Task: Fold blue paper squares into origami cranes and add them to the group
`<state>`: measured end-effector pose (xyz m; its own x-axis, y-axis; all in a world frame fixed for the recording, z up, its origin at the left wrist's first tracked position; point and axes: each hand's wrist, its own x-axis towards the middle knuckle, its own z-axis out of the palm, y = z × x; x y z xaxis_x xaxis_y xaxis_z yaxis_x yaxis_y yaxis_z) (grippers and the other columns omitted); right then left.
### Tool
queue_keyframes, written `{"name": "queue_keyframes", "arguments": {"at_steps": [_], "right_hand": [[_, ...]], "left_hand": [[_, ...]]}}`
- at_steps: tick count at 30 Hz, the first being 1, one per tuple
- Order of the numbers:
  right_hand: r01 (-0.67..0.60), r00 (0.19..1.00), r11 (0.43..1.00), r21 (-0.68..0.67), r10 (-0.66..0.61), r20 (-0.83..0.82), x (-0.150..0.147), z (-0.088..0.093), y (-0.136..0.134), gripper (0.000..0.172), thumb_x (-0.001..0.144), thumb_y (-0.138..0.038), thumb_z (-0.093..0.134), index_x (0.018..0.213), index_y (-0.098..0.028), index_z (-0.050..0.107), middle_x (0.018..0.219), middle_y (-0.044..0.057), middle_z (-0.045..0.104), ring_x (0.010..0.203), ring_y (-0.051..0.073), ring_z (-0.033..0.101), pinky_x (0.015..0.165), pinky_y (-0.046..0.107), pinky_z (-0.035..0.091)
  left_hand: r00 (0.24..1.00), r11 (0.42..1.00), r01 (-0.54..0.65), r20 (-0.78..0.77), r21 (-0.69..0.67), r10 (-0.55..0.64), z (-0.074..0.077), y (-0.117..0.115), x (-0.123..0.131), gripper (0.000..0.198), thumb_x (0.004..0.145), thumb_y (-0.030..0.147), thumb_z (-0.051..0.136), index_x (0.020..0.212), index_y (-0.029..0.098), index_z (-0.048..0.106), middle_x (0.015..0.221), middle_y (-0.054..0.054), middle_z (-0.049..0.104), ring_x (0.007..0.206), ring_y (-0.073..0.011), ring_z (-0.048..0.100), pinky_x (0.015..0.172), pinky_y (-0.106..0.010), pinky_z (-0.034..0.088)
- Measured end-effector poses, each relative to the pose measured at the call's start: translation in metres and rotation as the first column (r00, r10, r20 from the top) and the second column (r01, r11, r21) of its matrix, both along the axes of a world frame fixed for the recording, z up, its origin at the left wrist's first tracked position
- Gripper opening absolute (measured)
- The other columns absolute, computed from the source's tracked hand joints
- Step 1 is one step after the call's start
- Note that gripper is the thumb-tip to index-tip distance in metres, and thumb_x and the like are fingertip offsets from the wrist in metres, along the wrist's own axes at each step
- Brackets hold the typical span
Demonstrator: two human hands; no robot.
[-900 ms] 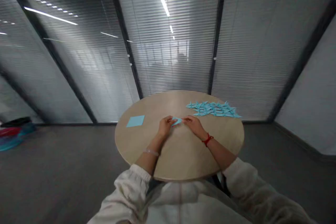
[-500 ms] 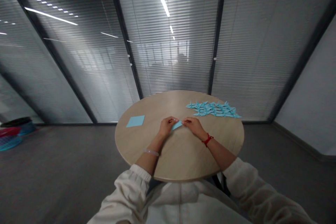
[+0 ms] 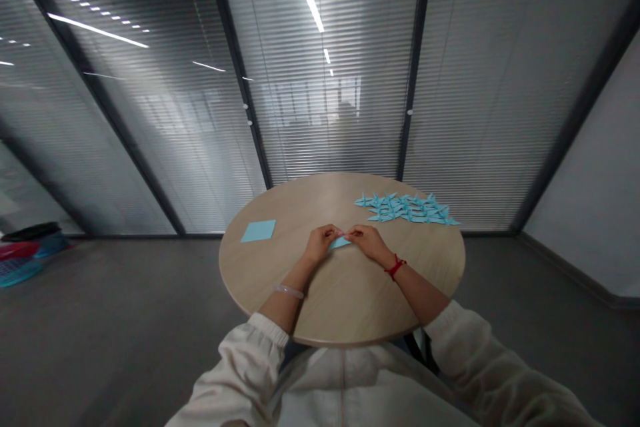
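Between my hands, near the middle of the round table, is a small folded piece of light blue paper (image 3: 340,242). My left hand (image 3: 321,241) pinches its left side, fingers closed. On the other side my right hand (image 3: 369,241) grips the paper with thumb and fingertips pressed together. The fingertips of both hands almost meet at its top edge and hide part of it. Off to the left lies a flat stack or sheet of blue square paper (image 3: 259,231). Several folded blue paper cranes (image 3: 407,207) lie in rows at the far right.
The round wooden table (image 3: 350,307) has its near edge close to my body. Behind it stands a glass partition with blinds (image 3: 330,147). Red and blue baskets (image 3: 23,267) sit on the floor at far left, and a white wall (image 3: 590,193) rises at right.
My fingertips have come closer together over the folded paper. Less of its upper part shows now, and its visible outline has turned slightly.
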<state>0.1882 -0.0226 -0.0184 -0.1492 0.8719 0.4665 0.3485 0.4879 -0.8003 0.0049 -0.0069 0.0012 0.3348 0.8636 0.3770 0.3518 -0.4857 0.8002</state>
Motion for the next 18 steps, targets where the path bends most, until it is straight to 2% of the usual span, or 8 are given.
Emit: {"name": "queue_keyframes", "arguments": {"at_steps": [2,5,8,11,13,18], "right_hand": [[0.018,1.0,1.0,0.009,-0.018,-0.01,0.001,-0.001,0.001,0.02,0.075,-0.036,0.064,0.075,-0.017,0.069,0.072,0.003,0.069,0.066,0.015,0.061,0.062,0.025,0.045],[0.055,0.998,0.998,0.02,-0.054,-0.027,0.003,-0.002,0.004,0.019,0.076,-0.035,0.063,0.076,-0.017,0.069,0.073,0.004,0.069,0.067,0.016,0.061,0.063,0.025,0.046],[0.054,0.998,0.998,0.018,-0.054,-0.035,0.004,-0.002,0.004,0.02,0.076,-0.035,0.062,0.076,-0.017,0.068,0.073,0.004,0.069,0.068,0.016,0.061,0.064,0.026,0.046],[0.011,0.999,1.0,0.017,-0.01,-0.034,0.002,-0.001,0.002,0.022,0.077,-0.037,0.061,0.08,-0.017,0.068,0.077,0.004,0.069,0.072,0.016,0.062,0.068,0.027,0.046],[-0.016,0.999,1.0,0.016,0.017,-0.036,0.001,0.0,0.0,0.024,0.077,-0.038,0.061,0.083,-0.016,0.068,0.08,0.005,0.069,0.074,0.017,0.062,0.07,0.027,0.046],[-0.016,1.0,0.999,0.028,0.016,-0.022,0.0,0.0,0.0,0.023,0.075,-0.038,0.064,0.077,-0.016,0.068,0.074,0.004,0.067,0.068,0.015,0.059,0.065,0.026,0.045]], "left_hand": [[0.999,0.998,0.031,0.022,-0.052,-0.03,-0.001,0.0,0.0,0.036,0.073,0.048,0.064,0.078,0.013,0.067,0.054,0.003,0.055,0.051,-0.0091,0.046,0.05,-0.02,0.03],[0.989,0.971,0.122,0.11,-0.204,-0.101,-0.003,0.001,0.001,0.04,0.065,0.048,0.072,0.081,0.012,0.065,0.065,-0.002,0.065,0.059,-0.0128,0.059,0.056,-0.022,0.041],[0.977,0.946,0.148,0.189,-0.289,-0.095,-0.004,0.001,0.002,0.041,0.06,0.046,0.077,0.08,0.012,0.063,0.069,-0.004,0.067,0.061,-0.0151,0.063,0.06,-0.024,0.046],[0.989,0.948,0.111,0.13,-0.299,-0.075,-0.002,-0.001,0.002,0.037,0.06,0.044,0.076,0.076,0.013,0.063,0.064,-0.003,0.066,0.058,-0.0144,0.063,0.058,-0.023,0.045],[0.994,0.947,0.112,0.049,-0.302,-0.102,0.0,-0.005,0.002,0.035,0.062,0.043,0.075,0.077,0.013,0.065,0.063,-0.002,0.066,0.057,-0.0138,0.062,0.057,-0.022,0.044],[0.985,0.943,0.127,-0.07,-0.307,-0.156,0.006,-0.014,0.004,0.035,0.062,0.044,0.074,0.077,0.013,0.067,0.062,-0.001,0.067,0.057,-0.0134,0.062,0.056,-0.021,0.042]]}}
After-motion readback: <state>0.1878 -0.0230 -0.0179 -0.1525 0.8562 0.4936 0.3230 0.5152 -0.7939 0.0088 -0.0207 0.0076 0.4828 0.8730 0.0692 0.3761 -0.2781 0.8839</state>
